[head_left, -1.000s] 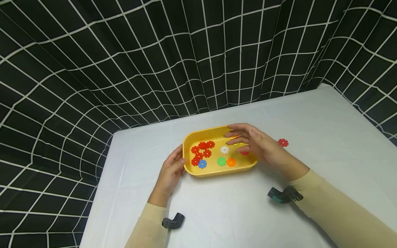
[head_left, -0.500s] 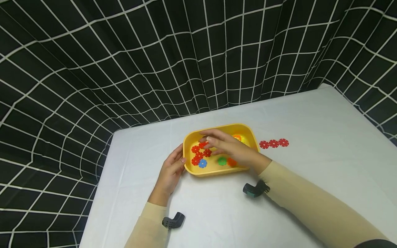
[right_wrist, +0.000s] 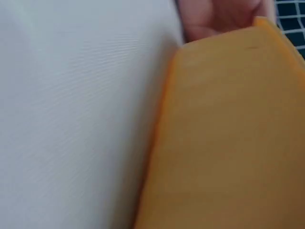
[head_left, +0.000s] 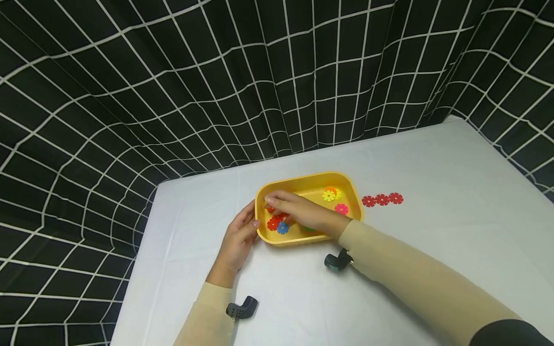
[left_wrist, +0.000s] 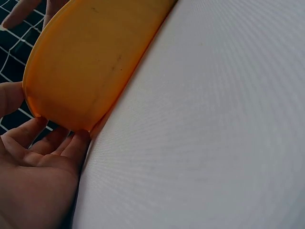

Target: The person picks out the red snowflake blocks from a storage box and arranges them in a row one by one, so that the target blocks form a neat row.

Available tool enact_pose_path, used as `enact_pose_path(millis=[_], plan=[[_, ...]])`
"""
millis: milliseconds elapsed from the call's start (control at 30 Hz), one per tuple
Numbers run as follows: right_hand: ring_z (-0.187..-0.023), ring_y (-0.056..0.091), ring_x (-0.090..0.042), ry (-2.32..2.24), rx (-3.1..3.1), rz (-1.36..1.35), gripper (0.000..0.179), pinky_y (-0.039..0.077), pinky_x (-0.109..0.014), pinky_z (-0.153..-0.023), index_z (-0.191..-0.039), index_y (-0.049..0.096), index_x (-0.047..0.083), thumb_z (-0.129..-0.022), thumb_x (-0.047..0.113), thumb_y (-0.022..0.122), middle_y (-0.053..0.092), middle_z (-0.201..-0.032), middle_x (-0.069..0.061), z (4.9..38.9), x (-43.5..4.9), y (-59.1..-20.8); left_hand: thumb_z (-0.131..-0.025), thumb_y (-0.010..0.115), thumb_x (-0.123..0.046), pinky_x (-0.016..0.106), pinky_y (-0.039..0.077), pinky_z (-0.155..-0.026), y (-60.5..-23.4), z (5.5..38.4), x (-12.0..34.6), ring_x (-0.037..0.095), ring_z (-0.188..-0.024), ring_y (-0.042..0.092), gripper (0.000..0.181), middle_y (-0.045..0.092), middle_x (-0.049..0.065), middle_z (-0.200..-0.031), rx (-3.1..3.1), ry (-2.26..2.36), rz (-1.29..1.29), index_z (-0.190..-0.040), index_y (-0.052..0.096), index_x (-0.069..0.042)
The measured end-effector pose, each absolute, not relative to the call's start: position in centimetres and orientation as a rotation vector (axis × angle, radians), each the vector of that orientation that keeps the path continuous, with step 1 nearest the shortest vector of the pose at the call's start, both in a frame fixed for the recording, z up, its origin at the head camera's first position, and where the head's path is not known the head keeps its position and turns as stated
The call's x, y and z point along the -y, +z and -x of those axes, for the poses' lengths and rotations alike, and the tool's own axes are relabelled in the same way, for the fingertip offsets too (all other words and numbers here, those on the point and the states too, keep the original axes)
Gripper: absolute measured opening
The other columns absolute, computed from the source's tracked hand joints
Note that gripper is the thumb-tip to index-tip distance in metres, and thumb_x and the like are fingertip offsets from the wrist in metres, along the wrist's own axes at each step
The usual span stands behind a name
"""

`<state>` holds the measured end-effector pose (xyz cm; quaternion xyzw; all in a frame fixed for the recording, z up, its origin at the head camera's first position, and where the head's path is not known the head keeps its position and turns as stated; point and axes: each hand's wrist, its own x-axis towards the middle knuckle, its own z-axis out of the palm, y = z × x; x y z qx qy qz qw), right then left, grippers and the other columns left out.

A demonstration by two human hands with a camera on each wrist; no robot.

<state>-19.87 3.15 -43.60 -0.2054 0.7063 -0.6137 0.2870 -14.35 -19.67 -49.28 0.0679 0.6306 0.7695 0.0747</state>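
Note:
In the head view, my left hand [head_left: 239, 238] holds the left end of a yellow plastic tray [head_left: 298, 183], thumb at the rim. The left wrist view shows those fingers against the tray's outer end wall [left_wrist: 90, 62]. My right hand [head_left: 305, 211] reaches down into the tray over red notched snowflake discs [head_left: 273, 224]; its fingertips are partly hidden, and I see nothing clearly held. Beside them lies a blue disc [head_left: 283, 228]. A pink disc [head_left: 341, 209] and a yellow disc [head_left: 329, 195] lie toward the right end. The right wrist view has only the tray's side [right_wrist: 228, 133] and part of a hand.
A row of three red discs [head_left: 382, 200] lies on the white tablecloth [head_left: 454, 192] right of the tray. A green disc [head_left: 308, 229] is mostly covered by my right hand. Behind the table hangs a black curtain with a white grid [head_left: 320, 86].
My right hand has moved left from the tray's right end and down onto the red discs, uncovering the tray's right side and the row outside. The left hand and tray stay nearly still.

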Motion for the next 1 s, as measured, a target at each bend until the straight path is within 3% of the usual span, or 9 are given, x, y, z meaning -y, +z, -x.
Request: enact_pose_path(millis=[267,500,767,1000], plan=[[-0.128,0.059,-0.026,-1.348,-2.107,0.736,0.055,0.047,-0.044,-0.115,-0.156,0.057,0.011,-0.106,0.026,0.073,0.063,-0.142,-0.007,20.1,-3.3,-44.9,-0.111,0.052,-0.003,0.035,0.038,-0.122,-49.2,14.3,19.8,0.024,-0.157,0.037,0.058,0.039,0.011,-0.171,-1.881,2.309,-0.234,-0.167,0.038,-0.001],[-0.133,0.058,-0.020,-1.150,-2.255,0.837,0.054,0.042,-0.040,-0.120,-0.151,0.063,0.008,-0.100,0.007,0.078,0.064,-0.144,-0.001,20.0,-2.9,-45.2,-0.111,0.052,-0.002,0.035,0.040,-0.121,-49.3,14.4,19.6,0.025,-0.156,0.038,0.058,0.040,0.012,-0.171,-1.876,2.313,-0.233,-0.167,0.039,-0.001],[-0.125,0.058,-0.020,-1.013,-2.380,0.886,0.044,0.044,-0.036,-0.117,-0.140,0.072,0.007,-0.097,0.007,0.083,0.067,-0.131,0.000,20.1,-2.5,-45.1,-0.111,0.052,-0.002,0.035,0.039,-0.121,-49.2,14.3,19.6,0.026,-0.156,0.038,0.058,0.040,0.012,-0.171,-1.881,2.308,-0.239,-0.167,0.039,-0.001],[-0.105,0.054,-0.019,-0.896,-2.470,0.919,0.030,0.050,-0.031,-0.096,-0.125,0.080,0.009,-0.096,0.012,0.086,0.059,-0.108,0.002,20.2,-2.2,-45.2,-0.110,0.052,-0.002,0.035,0.040,-0.121,-49.2,14.3,19.6,0.025,-0.156,0.038,0.058,0.041,0.011,-0.170,-1.886,2.311,-0.224,-0.167,0.040,-0.002]])
